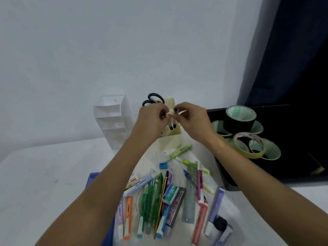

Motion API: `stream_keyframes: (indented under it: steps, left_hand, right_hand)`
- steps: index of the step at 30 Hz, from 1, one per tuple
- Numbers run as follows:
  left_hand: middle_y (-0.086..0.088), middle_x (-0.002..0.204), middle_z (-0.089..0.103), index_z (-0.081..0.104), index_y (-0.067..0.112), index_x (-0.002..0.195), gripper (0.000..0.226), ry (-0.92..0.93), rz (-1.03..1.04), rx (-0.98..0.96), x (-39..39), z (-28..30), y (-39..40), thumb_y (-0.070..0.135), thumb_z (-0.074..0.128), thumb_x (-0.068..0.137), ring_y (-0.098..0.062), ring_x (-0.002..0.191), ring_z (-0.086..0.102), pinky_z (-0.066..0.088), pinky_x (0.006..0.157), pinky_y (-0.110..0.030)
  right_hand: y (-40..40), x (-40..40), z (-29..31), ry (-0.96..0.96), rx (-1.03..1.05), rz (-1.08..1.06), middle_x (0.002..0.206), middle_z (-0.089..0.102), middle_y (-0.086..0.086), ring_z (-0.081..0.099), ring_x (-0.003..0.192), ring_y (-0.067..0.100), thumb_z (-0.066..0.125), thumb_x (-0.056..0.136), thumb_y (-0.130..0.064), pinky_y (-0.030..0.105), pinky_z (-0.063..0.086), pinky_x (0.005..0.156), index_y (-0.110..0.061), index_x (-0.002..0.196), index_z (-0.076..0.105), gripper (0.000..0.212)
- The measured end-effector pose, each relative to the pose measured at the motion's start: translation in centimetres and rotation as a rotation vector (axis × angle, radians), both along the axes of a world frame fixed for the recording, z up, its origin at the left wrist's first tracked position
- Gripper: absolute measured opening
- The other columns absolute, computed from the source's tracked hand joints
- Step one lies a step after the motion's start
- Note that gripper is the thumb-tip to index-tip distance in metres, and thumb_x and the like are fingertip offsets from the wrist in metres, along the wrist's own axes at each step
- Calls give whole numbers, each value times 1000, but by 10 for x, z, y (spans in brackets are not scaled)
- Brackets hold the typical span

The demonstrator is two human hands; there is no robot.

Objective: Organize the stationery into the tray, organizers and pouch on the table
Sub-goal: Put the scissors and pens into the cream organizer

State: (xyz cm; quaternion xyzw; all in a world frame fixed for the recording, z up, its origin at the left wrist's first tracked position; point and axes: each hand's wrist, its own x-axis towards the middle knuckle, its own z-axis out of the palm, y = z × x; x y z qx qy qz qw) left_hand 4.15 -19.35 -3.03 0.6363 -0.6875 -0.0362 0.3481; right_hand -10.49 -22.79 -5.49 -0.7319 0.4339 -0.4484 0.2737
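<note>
I hold both hands over the cream holder (171, 137) at the far centre: left hand (152, 119) and right hand (190, 116) pinch pens (171, 126) (tips already inside). Next, I judge: let go, then fetch from the near pile (159, 196).

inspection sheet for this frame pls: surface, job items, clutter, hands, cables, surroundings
Surface: white table, bare on the left side.
Job's things: cream organizer with scissors standing in it; white drawer organizer to its left; black tray on the right holding tape rolls.
Clutter: loose pile of pens and highlighters, staples box, ruler, blue sharpener, unsorted, near the table's front edge.
Grippers: left hand and right hand over the cream organizer, each pinching black-tipped markers; exact count unclear.
Cables: nothing seen.
Surroundings: plain white wall; dark curtain on the right.
</note>
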Motion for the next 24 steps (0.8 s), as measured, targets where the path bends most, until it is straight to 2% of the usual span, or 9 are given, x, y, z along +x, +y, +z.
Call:
stream_keyframes:
  steps: [3,7,10,12,14,16,21,24]
  left_hand:
    - [-1,90,72,71,14,96,14,-18,-14,43,3,-20,-4,16,71,82,-6,70,57,40,62,-7]
    - [1,100,73,71,13,98,17,-7,-22,64,2,-32,-5,15,71,81,-4,74,54,40,71,-13]
    - [-2,104,72,69,13,106,24,-30,-39,77,0,-38,-6,15,69,82,-10,83,62,43,75,-15]
    - [-4,106,72,68,12,111,29,-43,-46,90,-1,-42,-6,15,70,82,-17,92,67,49,82,-21]
    - [-5,105,73,67,13,112,30,-72,-40,106,-1,-44,-4,18,70,82,-22,94,67,52,89,-35]
    - [-3,104,73,66,17,115,32,-112,-15,118,-1,-44,-3,23,69,83,-22,96,67,50,89,-40]
    - [1,110,72,59,22,127,42,-101,-33,186,4,-44,3,20,67,85,-17,105,64,45,98,-33]
    - [0,117,69,56,22,130,47,-74,-44,193,7,-44,9,16,66,85,-19,109,63,43,101,-30]
  right_hand:
    - [-5,2,-18,90,61,20,90,66,-2,65,71,9,67,87,-15,8,48,62,-13,98,69,11]
    - [-8,6,-29,279,66,31,94,63,1,63,81,15,66,87,-15,18,46,72,-13,102,71,16]
    - [-9,8,-29,361,87,57,96,68,6,61,83,17,65,88,-14,22,46,72,-12,102,71,16]
    - [-8,9,-28,384,100,73,96,70,7,62,82,17,65,88,-14,24,46,72,-12,105,71,18]
    - [-6,10,-27,409,88,79,98,70,6,56,78,13,65,88,-16,17,39,69,-13,108,71,21]
    - [-6,10,-25,446,61,78,99,70,6,53,77,10,66,87,-16,14,35,70,-12,108,70,22]
    - [-5,11,-29,503,101,87,98,72,8,65,90,21,67,85,-14,21,45,76,-11,107,71,22]
    - [-6,11,-32,497,157,80,103,70,7,64,88,17,68,84,-14,20,45,73,-12,115,67,31]
